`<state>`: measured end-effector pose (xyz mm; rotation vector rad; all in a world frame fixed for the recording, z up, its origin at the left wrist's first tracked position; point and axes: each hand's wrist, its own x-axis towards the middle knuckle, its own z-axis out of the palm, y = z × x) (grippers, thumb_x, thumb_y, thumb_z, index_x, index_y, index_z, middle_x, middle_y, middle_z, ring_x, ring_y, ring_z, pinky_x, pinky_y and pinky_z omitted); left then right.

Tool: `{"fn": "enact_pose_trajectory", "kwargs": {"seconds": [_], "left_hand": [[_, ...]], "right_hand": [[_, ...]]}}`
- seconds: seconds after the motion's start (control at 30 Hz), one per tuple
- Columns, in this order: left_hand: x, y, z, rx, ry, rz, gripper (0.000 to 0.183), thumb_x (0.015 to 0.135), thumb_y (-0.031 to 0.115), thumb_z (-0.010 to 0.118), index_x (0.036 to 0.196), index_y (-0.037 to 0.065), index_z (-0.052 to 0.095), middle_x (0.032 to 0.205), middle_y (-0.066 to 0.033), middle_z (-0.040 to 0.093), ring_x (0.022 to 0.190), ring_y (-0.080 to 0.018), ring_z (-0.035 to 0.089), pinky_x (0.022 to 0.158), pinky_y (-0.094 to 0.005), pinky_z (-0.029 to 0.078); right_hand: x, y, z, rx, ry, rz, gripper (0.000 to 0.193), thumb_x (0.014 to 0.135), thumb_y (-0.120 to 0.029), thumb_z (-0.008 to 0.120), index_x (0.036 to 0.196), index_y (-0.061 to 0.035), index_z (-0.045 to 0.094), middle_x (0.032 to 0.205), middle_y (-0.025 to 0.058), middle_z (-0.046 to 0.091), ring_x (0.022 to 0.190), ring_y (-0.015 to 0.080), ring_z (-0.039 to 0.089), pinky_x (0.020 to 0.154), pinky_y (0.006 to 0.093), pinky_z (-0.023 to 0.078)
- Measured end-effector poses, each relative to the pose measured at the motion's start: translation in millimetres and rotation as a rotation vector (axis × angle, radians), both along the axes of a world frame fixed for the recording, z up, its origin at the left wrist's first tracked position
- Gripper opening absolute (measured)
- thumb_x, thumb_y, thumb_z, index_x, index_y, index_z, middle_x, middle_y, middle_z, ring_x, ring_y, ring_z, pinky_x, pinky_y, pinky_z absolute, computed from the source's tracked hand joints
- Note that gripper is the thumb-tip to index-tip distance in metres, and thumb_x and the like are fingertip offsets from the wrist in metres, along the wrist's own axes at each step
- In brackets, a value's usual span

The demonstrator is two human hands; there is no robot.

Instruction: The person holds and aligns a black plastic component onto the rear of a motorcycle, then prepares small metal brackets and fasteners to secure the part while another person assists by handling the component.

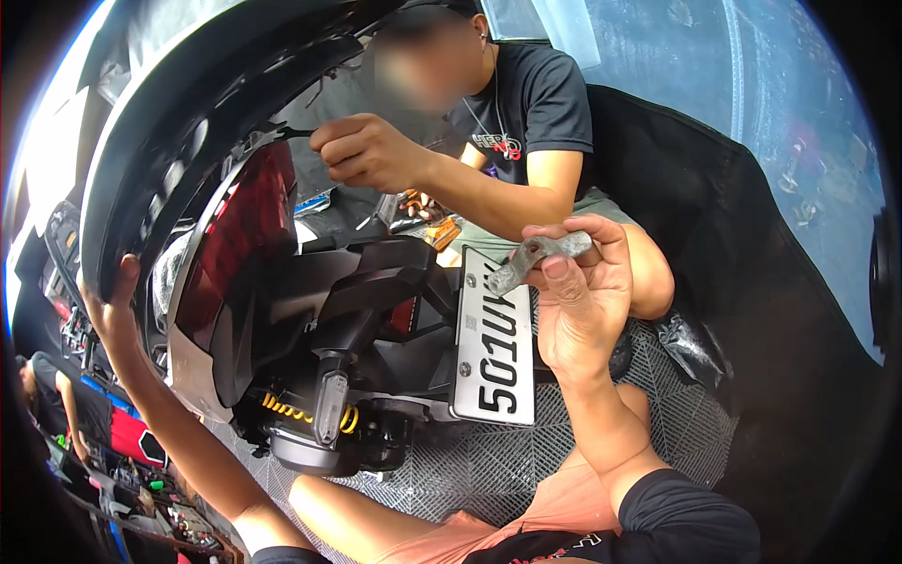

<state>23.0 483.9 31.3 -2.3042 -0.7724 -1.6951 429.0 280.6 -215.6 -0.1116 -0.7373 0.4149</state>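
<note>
My right hand [587, 301] is raised at the centre right, pinching a small, rough grey metal bracket [537, 254] between thumb and fingers. The bracket is bent and has a hole near its middle. At the left, my left hand [115, 301] grips the lower edge of a large curved black panel [117, 197], which looks like a raised scooter seat. Its thumb lies on the inner side while most of the fingers are hidden. Between my hands is the scooter's rear end, with a red tail light [263, 226], black rear fender [376, 282] and white number plate [493, 348].
Across from me sits a person [526, 103], one hand [371, 155] holding a dark tool near the tail light. A yellow shock spring [287, 406] and turn signal [331, 404] protrude nearby. Patterned matting [451, 475] covers the floor. Another person [56, 395] works at far left.
</note>
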Motion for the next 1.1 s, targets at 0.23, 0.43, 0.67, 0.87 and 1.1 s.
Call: {"fn": "enact_pose_trajectory", "kwargs": {"seconds": [0.23,0.43,0.67,0.87,1.1], "left_hand": [[10.6,-11.8,-2.1,-0.017,-0.023,-0.018,0.038,0.080,0.022,0.087,0.107,0.001,0.071,0.092,-0.0015,0.068,0.085,-0.0129,0.061,0.083,-0.0293,0.047],[11.1,-12.2,-2.1,-0.059,-0.047,-0.095,0.041,0.079,0.021,0.087,0.111,0.001,0.071,0.095,-0.0002,0.069,0.086,-0.0119,0.061,0.083,-0.0285,0.047],[16.2,-14.1,-4.5,-0.007,-0.051,-0.117,0.044,0.078,0.025,0.089,0.111,0.002,0.071,0.090,0.0018,0.067,0.080,-0.0092,0.059,0.075,-0.0252,0.045],[25.5,-17.6,-7.2,0.025,-0.082,-0.061,0.045,0.076,0.031,0.091,0.106,0.004,0.071,0.076,0.0069,0.057,0.062,-0.0034,0.048,0.054,-0.0211,0.031],[24.2,-17.4,-5.2,-0.026,-0.111,-0.038,0.047,0.076,0.028,0.090,0.109,0.001,0.071,0.090,0.0012,0.066,0.082,-0.0101,0.059,0.075,-0.0251,0.044]], "right_hand": [[-5.1,2.7,-1.3,-0.009,0.001,-0.023,0.042,0.094,-0.006,0.074,0.127,-0.0015,0.049,0.116,0.0197,0.068,0.104,0.0242,0.070,0.089,0.0372,0.063],[-5.9,4.4,-3.2,-0.005,-0.009,-0.004,0.042,0.093,-0.006,0.075,0.126,-0.0014,0.049,0.115,0.0180,0.069,0.108,0.0247,0.070,0.090,0.0383,0.063],[-9.5,9.5,-2.3,0.015,0.048,0.018,0.041,0.091,0.002,0.074,0.124,-0.0006,0.050,0.113,0.0187,0.069,0.104,0.0239,0.071,0.084,0.0355,0.064],[-10.1,13.4,-0.9,-0.012,-0.003,0.027,0.042,0.093,-0.005,0.074,0.127,-0.0016,0.050,0.115,0.0187,0.069,0.105,0.0246,0.070,0.088,0.0362,0.063],[6.9,43.2,26.0,-0.027,-0.005,-0.005,0.032,0.096,0.000,0.069,0.123,0.0013,0.051,0.116,0.0204,0.068,0.102,0.0239,0.071,0.089,0.0358,0.063]]}}
